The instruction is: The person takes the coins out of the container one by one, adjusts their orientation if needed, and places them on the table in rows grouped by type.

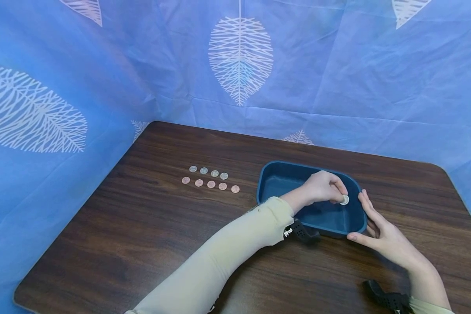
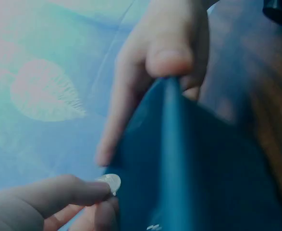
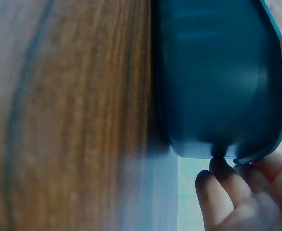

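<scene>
My left hand (image 1: 325, 186) reaches over a dark blue rectangular container (image 1: 276, 164) and pinches a silver coin (image 1: 344, 199) between thumb and fingers. The coin (image 2: 113, 182) also shows at the fingertips in the left wrist view, held near the container wall. At the container's right end, my right hand (image 1: 388, 237) grips it, thumb at the near corner and fingers along the outer wall. The right wrist view shows the right fingers (image 3: 229, 192) against the container (image 3: 213, 77). Part of the container's inside is hidden behind the left hand and forearm.
Left of the container, several silver coins (image 1: 204, 170) lie in a row, with a row of several copper coins (image 1: 211, 184) nearer me. Everything rests on a dark wooden table (image 1: 141, 218). A blue leaf-patterned cloth (image 1: 172, 65) hangs behind and to the left.
</scene>
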A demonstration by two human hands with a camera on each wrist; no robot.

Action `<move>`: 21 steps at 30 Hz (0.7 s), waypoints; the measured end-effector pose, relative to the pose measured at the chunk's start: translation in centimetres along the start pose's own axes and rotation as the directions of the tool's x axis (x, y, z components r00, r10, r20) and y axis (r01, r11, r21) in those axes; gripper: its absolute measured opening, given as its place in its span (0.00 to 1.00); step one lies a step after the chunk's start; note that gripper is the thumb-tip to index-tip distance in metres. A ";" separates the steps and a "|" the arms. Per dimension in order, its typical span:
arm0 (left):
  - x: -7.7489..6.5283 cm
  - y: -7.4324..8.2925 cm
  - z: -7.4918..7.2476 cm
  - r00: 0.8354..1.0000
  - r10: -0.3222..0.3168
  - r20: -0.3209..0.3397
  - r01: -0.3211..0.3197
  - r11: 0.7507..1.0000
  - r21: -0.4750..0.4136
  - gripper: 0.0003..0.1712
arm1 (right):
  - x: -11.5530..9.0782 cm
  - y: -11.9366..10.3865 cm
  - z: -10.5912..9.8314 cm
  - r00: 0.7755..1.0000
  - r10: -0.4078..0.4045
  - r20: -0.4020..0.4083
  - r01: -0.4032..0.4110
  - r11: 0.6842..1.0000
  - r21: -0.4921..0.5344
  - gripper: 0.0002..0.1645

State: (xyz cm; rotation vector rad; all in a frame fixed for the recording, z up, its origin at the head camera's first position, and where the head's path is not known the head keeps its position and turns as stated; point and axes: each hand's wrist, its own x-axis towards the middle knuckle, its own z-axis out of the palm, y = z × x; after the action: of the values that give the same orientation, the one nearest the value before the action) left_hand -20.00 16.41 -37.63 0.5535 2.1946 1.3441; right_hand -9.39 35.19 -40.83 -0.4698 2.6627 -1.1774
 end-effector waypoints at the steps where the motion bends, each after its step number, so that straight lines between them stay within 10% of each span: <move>1: -0.2 0.1 -0.5 1.000 0.005 0.003 -0.005 0.999 -0.051 0.02 | 0.0 0.0 0.1 1.000 0.001 -0.001 -0.001 1.000 0.000 0.55; 9: -2.1 -0.4 -6.4 0.989 0.086 -0.120 -0.114 0.961 -0.252 0.05 | 0.0 -0.2 0.3 0.999 0.047 -0.021 -0.047 0.999 0.010 0.56; 21: -6.5 -5.6 -15.3 0.968 0.084 -0.238 -0.126 0.977 -0.170 0.08 | -0.5 -0.3 0.4 0.997 0.078 0.009 -0.078 0.996 0.035 0.55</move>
State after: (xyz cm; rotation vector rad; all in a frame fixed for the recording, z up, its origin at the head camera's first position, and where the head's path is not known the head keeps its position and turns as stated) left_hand -24.58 -0.38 -35.44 0.4699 2.2129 1.7245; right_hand -8.77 34.91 -40.80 -0.3602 2.6232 -1.1952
